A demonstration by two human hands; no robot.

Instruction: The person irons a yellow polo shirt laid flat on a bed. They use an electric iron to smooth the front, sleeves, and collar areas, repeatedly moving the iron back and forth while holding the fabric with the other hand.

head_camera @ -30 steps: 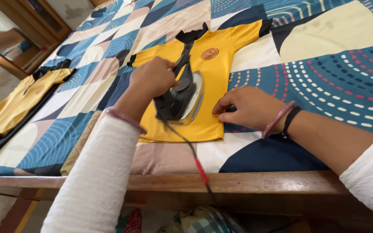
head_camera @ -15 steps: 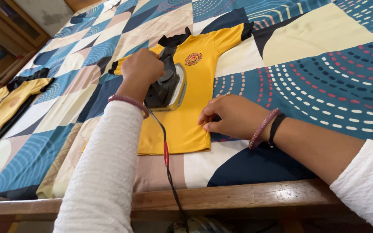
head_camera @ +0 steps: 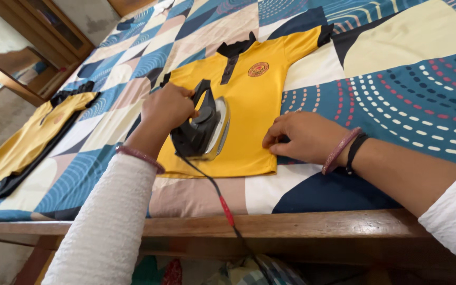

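1. Closed grip: the left hand (head_camera: 167,108) is wrapped around the handle of the iron (head_camera: 202,129), fingers curled shut on it, thumb side toward the shirt's collar.
2. Right hand (head_camera: 304,136): fingers together and bent, fingertips pressing down on the shirt (head_camera: 246,103) at its lower right edge; it pinches nothing that can be seen, and the palm lies on the sheet (head_camera: 412,79) just beside the hem.
3. Iron: dark body with a bright metal soleplate, tilted so that the plate's edge faces right; it sits on the lower left part of the shirt, near the hem.
4. Cord (head_camera: 222,203): black with a red section, running from the iron's rear, over the hem and the wooden counter edge (head_camera: 312,224), then down out of view.
5. Shirt: yellow, with a black collar, black sleeve cuffs and a round red badge on the chest; it lies flat, front up, collar away from the person, hem toward the counter edge.
6. Sheet: patchwork print in blue, cream, navy and tan with dotted arcs, spread over the whole counter beneath the shirt.
7. Second shirt (head_camera: 32,137): yellow and black, lying flat on the sheet at far left, well apart from both hands.
8. Wrists: white textured sleeves on both arms; a pink bangle on the left, a pink bangle and a black band (head_camera: 355,152) on the right.
9. Wooden frame (head_camera: 38,47): standing beyond the counter at upper left.
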